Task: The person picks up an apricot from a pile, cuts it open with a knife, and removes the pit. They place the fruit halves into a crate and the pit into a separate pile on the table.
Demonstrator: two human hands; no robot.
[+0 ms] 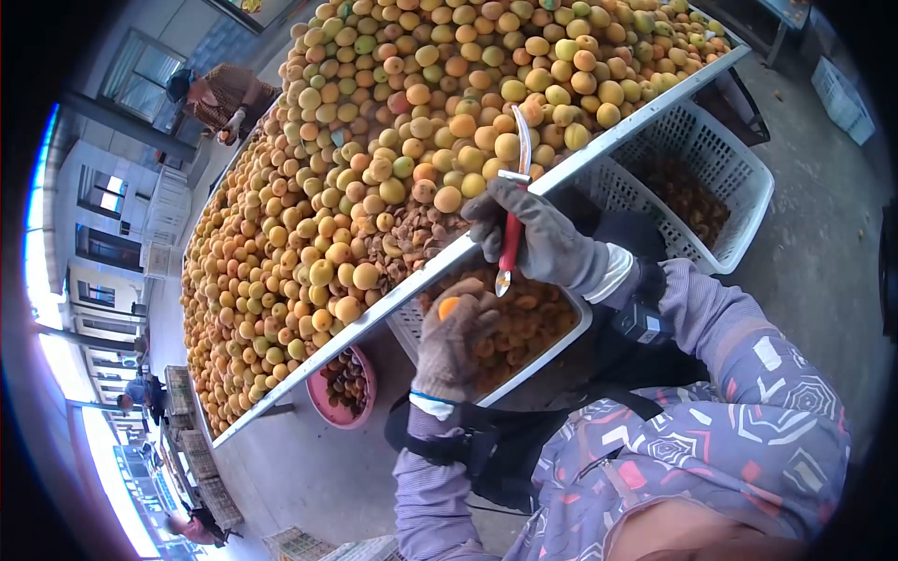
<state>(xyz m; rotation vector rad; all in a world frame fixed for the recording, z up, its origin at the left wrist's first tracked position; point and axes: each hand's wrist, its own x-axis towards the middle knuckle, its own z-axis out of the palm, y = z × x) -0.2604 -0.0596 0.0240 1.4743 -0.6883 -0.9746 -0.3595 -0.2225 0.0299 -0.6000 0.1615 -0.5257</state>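
Both my hands wear grey-brown work gloves. My right hand [538,234] is closed round a red-handled knife [510,241]; its curved blade points up over the fruit and a small metal tip sticks out below. My left hand [456,338] is closed round an orange apricot [449,307], partly hidden by the fingers. It is held over a white crate [535,351] of apricot pieces. Past the table's metal rim [412,292], whole apricots [337,187] lie heaped. A pile of brown pits or scraps [416,232] lies near the rim.
A pink basin [341,388] with dark fruit pieces stands on the floor below the table. Another white crate [748,201] with brownish contents is at the right, and a further crate [842,98] lies beyond. A co-worker [224,98] stands across the table; other people are farther off.
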